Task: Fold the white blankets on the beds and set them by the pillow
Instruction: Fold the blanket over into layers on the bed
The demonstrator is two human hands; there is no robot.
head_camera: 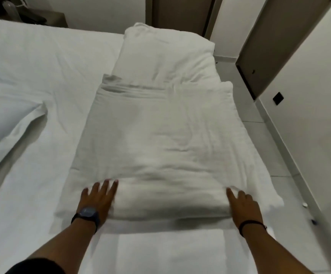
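A white blanket (160, 139) lies folded into a long thick band on the right side of the bed (32, 86), its near edge rolled over. Its far end touches a white pillow (166, 56) at the head of the bed. My left hand (99, 196), with a dark watch on the wrist, rests flat with fingers spread against the blanket's near left corner. On the near right corner my right hand (241, 202) presses flat, a dark band at its wrist. Neither hand grips the fabric.
A second bed (6, 119) with a loose white sheet lies to the left. Brown wall panels and a door (279, 36) rise beyond the pillow. A tiled floor strip (283, 155) runs along the bed's right side, with a black wall socket (278, 98).
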